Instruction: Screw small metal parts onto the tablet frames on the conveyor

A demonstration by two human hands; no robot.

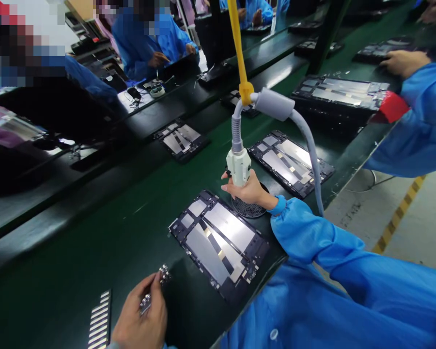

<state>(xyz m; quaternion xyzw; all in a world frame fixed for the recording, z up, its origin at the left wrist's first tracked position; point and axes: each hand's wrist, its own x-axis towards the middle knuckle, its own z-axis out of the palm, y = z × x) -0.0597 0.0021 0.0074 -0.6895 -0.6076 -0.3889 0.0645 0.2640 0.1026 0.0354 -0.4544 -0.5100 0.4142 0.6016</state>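
The left hand partly hides the small metal parts it holds; the bottom frame edge crops the striped strip. By the near edge of the worktop, the right hand covers the lower end of the white tool and part of the round dish.

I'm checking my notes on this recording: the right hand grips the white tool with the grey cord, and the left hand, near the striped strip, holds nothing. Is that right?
Not quite: the left hand is not empty. The head view shows small metallic parts in its fingers. The right hand does grip the white tool with the grey cord, and the left is near the striped strip.
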